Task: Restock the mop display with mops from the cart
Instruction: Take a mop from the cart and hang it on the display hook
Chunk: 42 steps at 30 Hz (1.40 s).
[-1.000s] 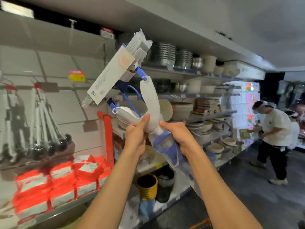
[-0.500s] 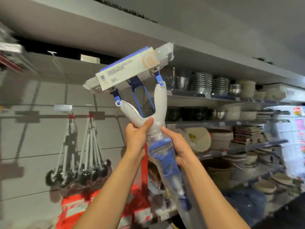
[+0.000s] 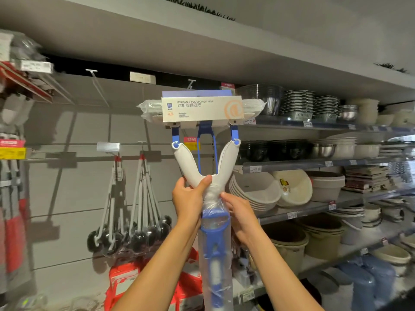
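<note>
Both hands are up in front of the wall display, and they are holding a sponge mop [image 3: 203, 153] head-up against the grey panelled wall [image 3: 74, 176]. The left hand [image 3: 189, 199] is gripping the white Y-shaped yoke right at its fork, thumb lying across the front, while the right hand [image 3: 239, 209] is wrapping its fingers round the neck just below, where the clear plastic sleeve [image 3: 216, 261] is covering the blue handle part. The mop head is sitting level at the top, its cardboard label [image 3: 202, 108] facing the camera and reading "FOLDABLE PVA SPONGE MOP", with the wrapped sponge poking out at both ends. Just above and behind the head, bare display hooks [image 3: 98, 86] are jutting from the wall; whether the mop is touching one I cannot tell. To the left and lower, black-headed brushes [image 3: 134, 234] are hanging in bunches from a rail, and red packages [image 3: 125, 281] are stacked beneath them. To the right, the shelves [image 3: 314, 164] are carrying stacked metal bowls [image 3: 298, 103], pale basins [image 3: 256, 189] tilted on edge and tubs [image 3: 289, 243] lower down. A deep grey overhang [image 3: 157, 37] is running across the top of the view.
</note>
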Each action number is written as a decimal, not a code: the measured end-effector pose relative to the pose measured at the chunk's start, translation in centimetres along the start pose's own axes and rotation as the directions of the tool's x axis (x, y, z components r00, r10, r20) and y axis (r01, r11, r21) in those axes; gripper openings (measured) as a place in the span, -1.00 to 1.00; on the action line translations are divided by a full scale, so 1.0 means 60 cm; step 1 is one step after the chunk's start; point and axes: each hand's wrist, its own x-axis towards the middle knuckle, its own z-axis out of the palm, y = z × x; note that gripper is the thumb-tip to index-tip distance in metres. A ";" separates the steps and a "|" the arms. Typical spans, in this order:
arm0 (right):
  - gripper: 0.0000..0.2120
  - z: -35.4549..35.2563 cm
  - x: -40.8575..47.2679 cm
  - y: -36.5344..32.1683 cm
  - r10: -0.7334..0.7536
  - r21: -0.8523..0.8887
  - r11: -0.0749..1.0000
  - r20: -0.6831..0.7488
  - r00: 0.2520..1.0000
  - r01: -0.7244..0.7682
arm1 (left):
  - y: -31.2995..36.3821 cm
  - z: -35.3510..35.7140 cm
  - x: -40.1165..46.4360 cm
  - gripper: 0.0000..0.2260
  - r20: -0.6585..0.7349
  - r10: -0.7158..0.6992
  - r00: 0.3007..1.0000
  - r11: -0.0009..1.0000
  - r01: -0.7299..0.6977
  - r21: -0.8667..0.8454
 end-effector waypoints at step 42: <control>-0.83 -0.212 0.486 -0.008 -0.278 0.002 0.961 0.034 0.960 0.278 | -0.239 0.238 0.302 -0.65 0.078 0.147 0.986 0.988 -0.150 0.039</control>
